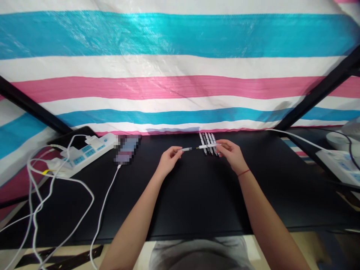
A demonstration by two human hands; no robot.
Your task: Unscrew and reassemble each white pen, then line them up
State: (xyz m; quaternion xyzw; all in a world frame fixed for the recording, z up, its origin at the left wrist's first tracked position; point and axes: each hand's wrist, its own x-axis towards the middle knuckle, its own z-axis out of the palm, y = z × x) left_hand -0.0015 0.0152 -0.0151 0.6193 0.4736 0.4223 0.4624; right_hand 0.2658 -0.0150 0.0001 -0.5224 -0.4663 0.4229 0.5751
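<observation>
Between thumb and fingers, my left hand point(170, 159) pinches a slim pale pen refill point(188, 149) with a dark section toward its right end. My right hand point(229, 150) is closed on a white pen barrel point(206, 146), held level and in line with the refill. A small yellowish end shows where the two pieces meet; whether it is inside the barrel I cannot tell. Just behind the barrel, several white pens point(209, 138) with dark tips lie side by side on the black table point(197, 198), partly covered by the barrel and my right fingers.
A phone point(128, 148) on a white charging cable point(105, 200) lies at left. Beside it, a white power strip point(90, 153) carries plugs and tangled cables. Another power strip point(341, 165) is at far right. A striped sheet point(180, 86) hangs behind the table.
</observation>
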